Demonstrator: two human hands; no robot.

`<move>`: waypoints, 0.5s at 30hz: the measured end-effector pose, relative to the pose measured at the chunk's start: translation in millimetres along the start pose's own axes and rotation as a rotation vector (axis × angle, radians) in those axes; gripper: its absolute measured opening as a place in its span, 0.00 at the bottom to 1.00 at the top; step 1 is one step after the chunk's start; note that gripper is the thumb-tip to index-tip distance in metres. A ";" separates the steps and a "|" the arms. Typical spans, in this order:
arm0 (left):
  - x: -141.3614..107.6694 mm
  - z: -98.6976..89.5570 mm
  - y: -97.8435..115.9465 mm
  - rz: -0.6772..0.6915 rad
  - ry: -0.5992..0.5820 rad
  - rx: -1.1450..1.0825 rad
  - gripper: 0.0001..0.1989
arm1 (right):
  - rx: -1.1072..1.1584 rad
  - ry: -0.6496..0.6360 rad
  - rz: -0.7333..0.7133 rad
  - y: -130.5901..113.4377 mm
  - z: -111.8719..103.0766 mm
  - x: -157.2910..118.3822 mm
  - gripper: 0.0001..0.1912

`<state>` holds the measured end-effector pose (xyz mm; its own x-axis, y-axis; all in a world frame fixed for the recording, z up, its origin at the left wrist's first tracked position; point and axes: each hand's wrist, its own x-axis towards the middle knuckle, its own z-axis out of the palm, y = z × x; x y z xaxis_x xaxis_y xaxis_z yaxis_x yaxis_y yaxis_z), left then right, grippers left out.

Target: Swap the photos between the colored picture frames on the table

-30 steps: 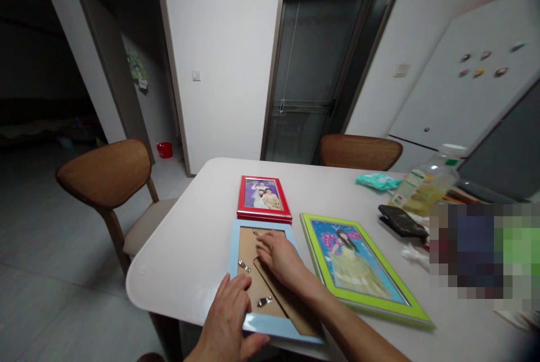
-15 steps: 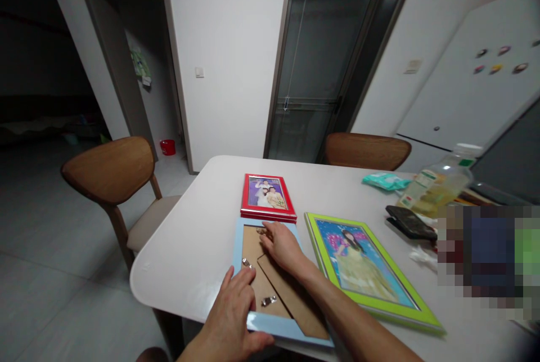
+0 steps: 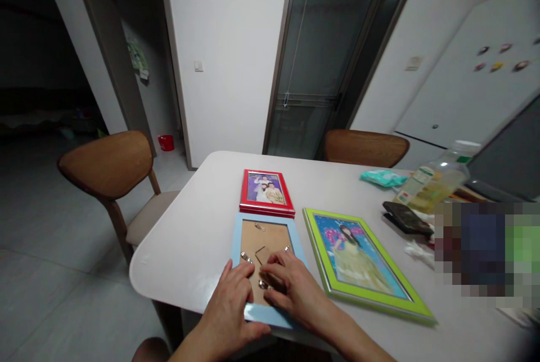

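A light blue photo frame [image 3: 237, 238] lies face down near the table's front edge, its brown backboard [image 3: 272, 232] showing. Several small metal clips sit on the backboard, one of them a far clip [image 3: 259, 227] at the top. My left hand [image 3: 230, 300] grips the frame's near left corner, thumb at the front edge and fingers over the left side. Bent over the lower backboard, my right hand [image 3: 295, 289] has thumb and fingers closed around the near metal clip [image 3: 264, 284]. It covers most of the frame's stand leg.
Beyond the blue frame lie stacked red photo frames [image 3: 266, 207]; a green photo frame [image 3: 371, 280] lies to the right. Farther right are a black phone-like object [image 3: 407, 220], a bottle [image 3: 439, 182] and a teal packet [image 3: 383, 178]. Wooden chairs [image 3: 109, 165] stand around the white table [image 3: 177, 255].
My right hand has moved from the far clip toward me, down to the near clip. The far clip and one on the right now show. My left hand stays at the corner.
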<state>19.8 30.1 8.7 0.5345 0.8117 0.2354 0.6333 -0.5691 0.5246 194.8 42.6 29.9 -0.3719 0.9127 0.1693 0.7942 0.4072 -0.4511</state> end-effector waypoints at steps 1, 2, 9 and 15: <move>-0.2 0.3 -0.1 -0.002 0.004 0.000 0.18 | -0.009 0.026 0.046 2.7 -2.2 -0.8 0.15; -0.4 0.6 -0.2 -0.006 0.009 -0.003 0.18 | -0.032 0.055 0.107 5.7 -4.5 -2.0 0.18; 0.9 0.8 -0.4 -0.007 0.007 -0.016 0.20 | -0.144 0.075 0.292 10.5 -1.5 -9.5 0.19; -0.6 2.3 -6.5 -0.016 0.064 -0.107 0.24 | -0.086 0.095 0.260 8.9 0.9 -5.9 0.24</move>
<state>16.7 33.0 3.2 0.4854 0.8295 0.2762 0.5764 -0.5412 0.6123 203.7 40.8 24.1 -0.1066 0.9843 0.1407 0.8962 0.1564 -0.4151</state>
